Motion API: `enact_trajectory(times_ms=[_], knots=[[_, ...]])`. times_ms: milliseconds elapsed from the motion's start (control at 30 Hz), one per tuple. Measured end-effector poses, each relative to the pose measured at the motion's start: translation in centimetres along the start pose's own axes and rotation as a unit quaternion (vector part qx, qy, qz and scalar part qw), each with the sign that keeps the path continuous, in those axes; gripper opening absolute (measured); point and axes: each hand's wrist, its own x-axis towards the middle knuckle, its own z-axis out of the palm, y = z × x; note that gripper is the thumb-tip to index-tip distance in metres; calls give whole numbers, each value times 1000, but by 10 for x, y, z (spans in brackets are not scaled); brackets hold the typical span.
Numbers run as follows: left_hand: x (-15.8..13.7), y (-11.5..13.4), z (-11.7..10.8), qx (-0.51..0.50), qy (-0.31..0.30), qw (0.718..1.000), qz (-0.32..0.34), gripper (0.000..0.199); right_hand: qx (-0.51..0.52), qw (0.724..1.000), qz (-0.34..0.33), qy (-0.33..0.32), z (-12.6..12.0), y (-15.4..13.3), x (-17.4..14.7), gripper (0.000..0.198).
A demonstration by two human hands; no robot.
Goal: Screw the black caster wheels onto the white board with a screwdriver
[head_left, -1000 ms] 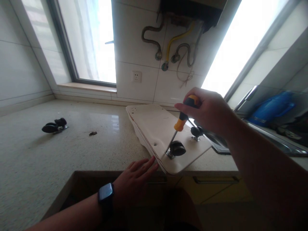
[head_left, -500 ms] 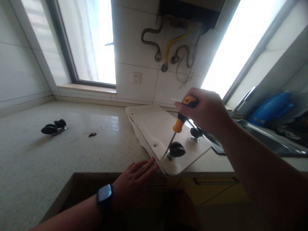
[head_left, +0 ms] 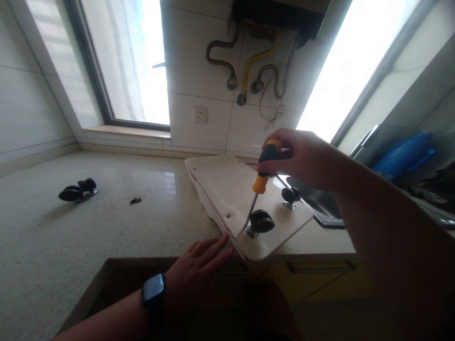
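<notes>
My right hand is closed round the handle of a yellow and black screwdriver. Its shaft slants down, and the tip meets the metal plate of a black caster wheel on a white panel. A second caster stands on the panel farther right. My left hand, with a watch on the wrist, rests against the panel's near left edge with its fingers stretched out.
Loose casters lie on the speckled counter at the left, with small dark bits nearby. A sink and a blurred blue object are at the right. Drawers sit below the counter edge.
My right hand has turned on the screwdriver handle, its grip now wrapped differently, and the handle tilts slightly more upright. My left hand has stayed against the panel.
</notes>
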Motion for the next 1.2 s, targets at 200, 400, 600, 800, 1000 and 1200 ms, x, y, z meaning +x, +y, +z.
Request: enact_trajectory(times_ms=[200,400,600,800,1000,1200], knots=[[0,-1,-1,7,6,1000,8,80,-131,987,-11,95,16,-5,-3,50],[-1,-1,-1,5,6,1000,9,81,3,996,-47,-82,2,4,2,51],[-2,-2,-1,2,6,1000,11,77,54,992,-54,-104,-12,6,2,53],[0,-2,-3,-2,6,1000,12,73,-135,989,24,53,4,-3,1,47],[-1,-3,-3,-5,6,1000,14,72,87,992,-62,-72,3,8,-1,47],[2,-1,-7,-5,-6,1000,11,72,152,976,-122,-99,0,8,-5,46]])
